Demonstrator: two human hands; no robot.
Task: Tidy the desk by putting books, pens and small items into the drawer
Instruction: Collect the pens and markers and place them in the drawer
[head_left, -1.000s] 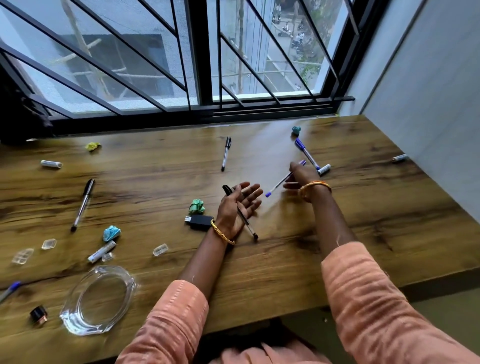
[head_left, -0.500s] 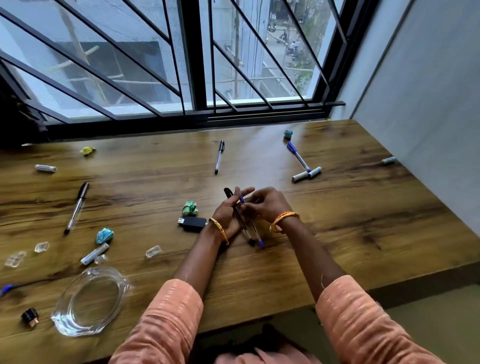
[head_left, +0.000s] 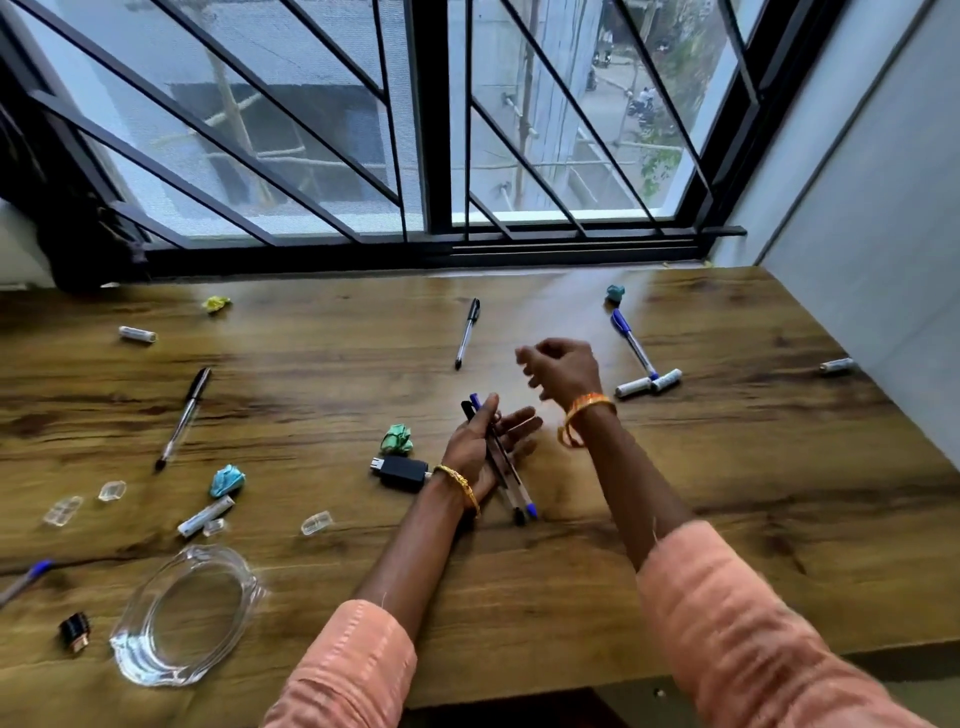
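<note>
My left hand (head_left: 485, 447) lies palm up on the wooden desk (head_left: 727, 467), its thumb pressing two pens (head_left: 511, 486), one black and one blue, against the palm. My right hand (head_left: 563, 371) hovers just beyond it, fingers loosely curled and empty, blurred by motion. Loose pens lie around: a black pen (head_left: 466, 332) beyond my hands, a blue pen (head_left: 632, 343) at the right, another black pen (head_left: 183, 418) at the left. No drawer is in view.
A black USB device (head_left: 402, 472) and a green paper ball (head_left: 397, 439) sit left of my left wrist. Batteries (head_left: 649, 384), paper balls, clear plastic bits and a glass dish (head_left: 184, 616) are scattered about. A wall bounds the desk's right side, a barred window its far edge.
My right hand took a blue pen from the right, laid it in my left palm beside the black pen, then let go and rose away empty.
</note>
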